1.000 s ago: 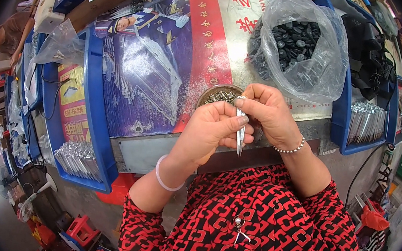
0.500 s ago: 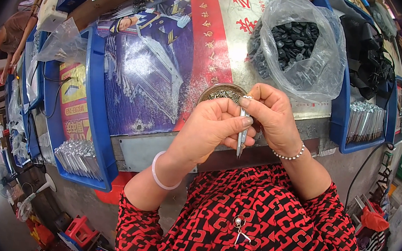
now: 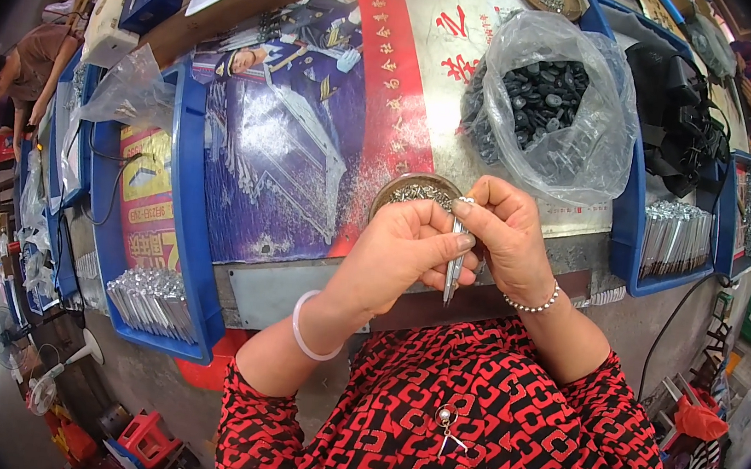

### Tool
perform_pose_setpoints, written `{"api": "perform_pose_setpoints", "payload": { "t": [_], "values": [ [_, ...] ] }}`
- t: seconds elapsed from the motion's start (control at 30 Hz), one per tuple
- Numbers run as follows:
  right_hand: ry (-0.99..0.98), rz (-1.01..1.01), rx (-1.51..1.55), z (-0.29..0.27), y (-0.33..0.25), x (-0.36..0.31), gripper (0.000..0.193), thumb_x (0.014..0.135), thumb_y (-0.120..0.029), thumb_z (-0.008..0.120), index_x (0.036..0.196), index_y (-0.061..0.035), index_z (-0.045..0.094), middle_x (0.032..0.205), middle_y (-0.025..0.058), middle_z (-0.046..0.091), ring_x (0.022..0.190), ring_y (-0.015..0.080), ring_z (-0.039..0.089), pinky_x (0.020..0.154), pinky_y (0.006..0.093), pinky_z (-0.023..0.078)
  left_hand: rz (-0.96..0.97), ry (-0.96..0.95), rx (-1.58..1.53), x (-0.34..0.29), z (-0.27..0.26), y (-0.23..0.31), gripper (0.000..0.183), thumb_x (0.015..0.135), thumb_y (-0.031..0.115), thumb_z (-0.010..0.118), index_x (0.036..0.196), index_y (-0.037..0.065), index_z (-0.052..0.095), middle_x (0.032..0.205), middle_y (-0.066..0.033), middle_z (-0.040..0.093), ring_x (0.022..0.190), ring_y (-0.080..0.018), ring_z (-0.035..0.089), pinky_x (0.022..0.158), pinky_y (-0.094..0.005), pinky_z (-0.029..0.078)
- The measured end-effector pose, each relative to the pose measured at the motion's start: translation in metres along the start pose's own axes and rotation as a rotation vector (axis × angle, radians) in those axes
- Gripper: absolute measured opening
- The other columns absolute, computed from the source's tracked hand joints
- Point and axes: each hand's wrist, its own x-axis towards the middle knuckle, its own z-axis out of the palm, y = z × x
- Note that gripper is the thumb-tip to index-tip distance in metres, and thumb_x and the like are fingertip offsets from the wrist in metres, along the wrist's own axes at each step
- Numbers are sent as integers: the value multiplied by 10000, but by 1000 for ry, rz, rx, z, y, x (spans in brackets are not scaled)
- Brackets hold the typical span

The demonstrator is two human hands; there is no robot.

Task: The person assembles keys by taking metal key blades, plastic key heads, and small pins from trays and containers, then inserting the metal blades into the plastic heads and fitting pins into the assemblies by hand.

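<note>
Between my hands is a slim silver metal piece [image 3: 454,271] that looks like a drawing compass, its pointed end downward. My left hand [image 3: 404,252] pinches its middle between thumb and fingers. At its upper end the thumb and finger of my right hand [image 3: 512,239] close on the top; any small part there is hidden by the fingertips. Just behind my hands stands a round bowl [image 3: 381,200] of small metal parts, partly covered by my left hand. Beyond my right hand, an open clear plastic bag [image 3: 588,161] holds many black, rounded pieces.
A blue tray [image 3: 200,293] on the left holds a row of silver pieces [image 3: 150,301]. Another blue tray [image 3: 628,249] on the right has similar pieces [image 3: 675,233] and black straps [image 3: 686,112]. Posters cover the tabletop [image 3: 271,295]. A person [image 3: 33,70] is at far left.
The view has shifted slightly, so the table things sit a little differently. Both hands keep their grip on the silver piece; my right fingertips have moved slightly at its top.
</note>
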Motion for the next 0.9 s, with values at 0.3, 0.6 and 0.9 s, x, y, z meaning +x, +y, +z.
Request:
{"api": "perform_pose_setpoints", "payload": {
  "t": [0.3,0.6,0.9],
  "values": [
    [-83,-43,82,3,-8,-19,139,860,-104,592,775,-38,504,633,-25,514,511,15,413,451,171,337,143,-44,-221,-6,9,-26,246,950,245,442,905,16,519,827,-122,630,685,-189,645,603,-260,535],
    [-216,-84,-309,-8,-22,-23,129,860,-115,593,812,-10,537,686,-43,524,625,14,457,537,184,384,50,-161,-570,-6,18,-37,317,950,350,410,926,48,506,665,-49,518,423,-61,357,377,-172,268],
    [327,-539,-1126,-55,-53,40,144,773,-109,619,824,5,548,777,117,560,675,236,568,595,334,457,43,-187,-578,-18,15,-39,320,942,330,440,949,16,502,658,-37,458,444,-53,316,399,-173,247]
  ]
}}
